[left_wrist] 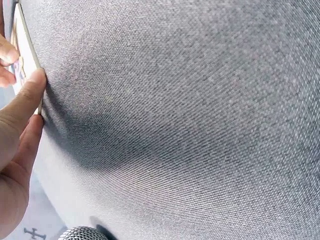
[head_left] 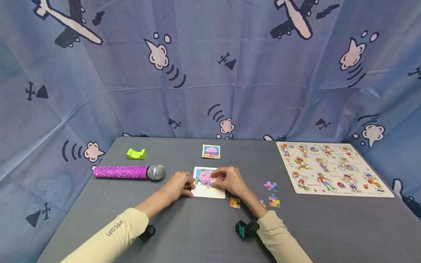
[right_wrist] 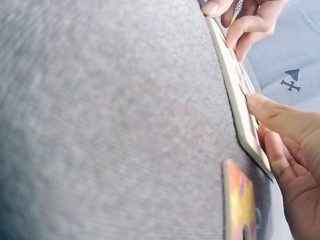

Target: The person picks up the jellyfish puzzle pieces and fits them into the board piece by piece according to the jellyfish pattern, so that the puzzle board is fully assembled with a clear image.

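A small white puzzle board (head_left: 209, 193) with a pink octopus picture in its upper part lies on the grey table. My left hand (head_left: 179, 184) holds the board's left side, its thumb (left_wrist: 34, 82) and a finger at the edge in the left wrist view. Over the right half of the board, my right hand (head_left: 230, 179) pinches a jigsaw piece against the picture; fingers mostly hide that piece. In the right wrist view the right thumb (right_wrist: 265, 107) comes down right at the board's surface. Just right of the board lies a loose yellow-orange jigsaw piece (head_left: 235, 202).
More loose pieces lie right of the right forearm, including a pink-blue piece (head_left: 270, 186) and a yellow-blue piece (head_left: 274, 200). Behind the board is a small octopus picture card (head_left: 211, 151). A glittery microphone (head_left: 121, 172), green block (head_left: 136, 154) and large picture board (head_left: 332, 171) flank the hands.
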